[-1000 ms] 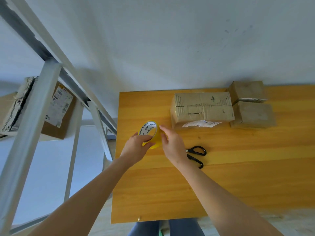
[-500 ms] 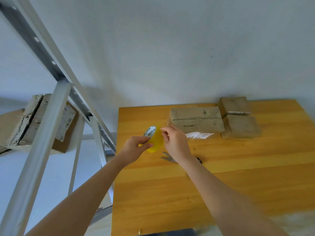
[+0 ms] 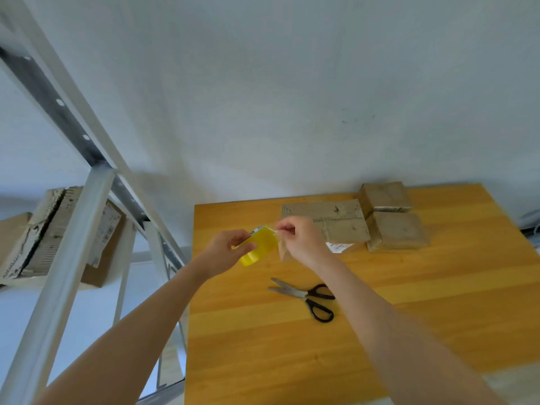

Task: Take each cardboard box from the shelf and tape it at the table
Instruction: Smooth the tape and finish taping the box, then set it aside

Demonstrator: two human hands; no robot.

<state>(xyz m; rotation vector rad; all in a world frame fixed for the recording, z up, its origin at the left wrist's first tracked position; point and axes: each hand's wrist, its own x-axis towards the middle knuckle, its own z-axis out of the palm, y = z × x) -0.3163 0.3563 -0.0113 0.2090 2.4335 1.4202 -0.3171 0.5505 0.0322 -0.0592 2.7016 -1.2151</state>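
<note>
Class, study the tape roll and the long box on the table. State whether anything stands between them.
Nothing visible does. The left hand holds the roll, the right hand pinches its tape end just in front of the box; the scissors lie nearer the person, off that path.

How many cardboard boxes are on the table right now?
3. A long box lies at the back of the table, partly behind the right hand; two smaller boxes sit to its right, the rear box by the wall, the front box nearer. None seems hidden.
</note>
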